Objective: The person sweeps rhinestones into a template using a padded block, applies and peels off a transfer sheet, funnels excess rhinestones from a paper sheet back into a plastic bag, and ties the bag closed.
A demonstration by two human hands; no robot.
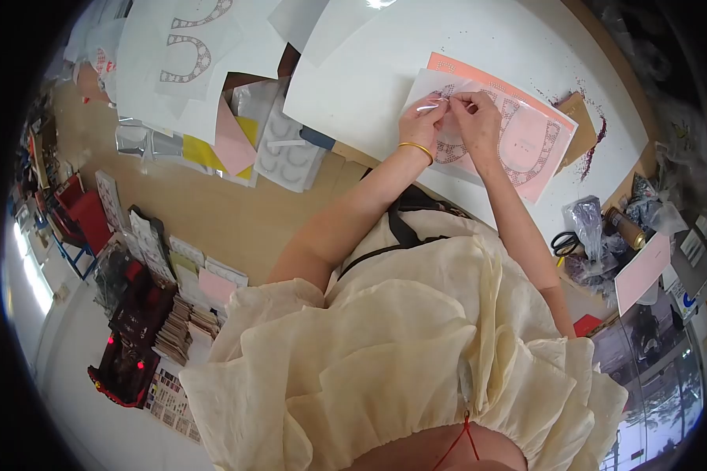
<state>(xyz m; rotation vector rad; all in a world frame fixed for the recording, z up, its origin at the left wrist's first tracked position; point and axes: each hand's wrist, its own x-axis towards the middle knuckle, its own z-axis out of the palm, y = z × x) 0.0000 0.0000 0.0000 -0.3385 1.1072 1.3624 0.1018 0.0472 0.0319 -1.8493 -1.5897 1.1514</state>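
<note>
My left hand point(421, 125), with a gold bangle at the wrist, is closed on a small piece of shiny clear plastic point(430, 105), perhaps a little bag. Close beside it, my right hand point(479, 122) pinches with thumb and fingertips; whatever is between them is too small to make out. Both hands are over a pale pink sheet point(536, 185) printed with U-shaped dotted patterns point(547, 161). An orange-pink sheet point(441, 60) shows from under its far edge. My hands cover part of the left-hand pattern.
Dark red grains point(602, 129) lie scattered around a brown card point(580, 125) on the white table point(353, 102). Black-handled scissors point(564, 243), plastic bags point(585, 220) and a spray can point(625, 228) sit at the right. More patterned sheets point(187, 59) lie at the left.
</note>
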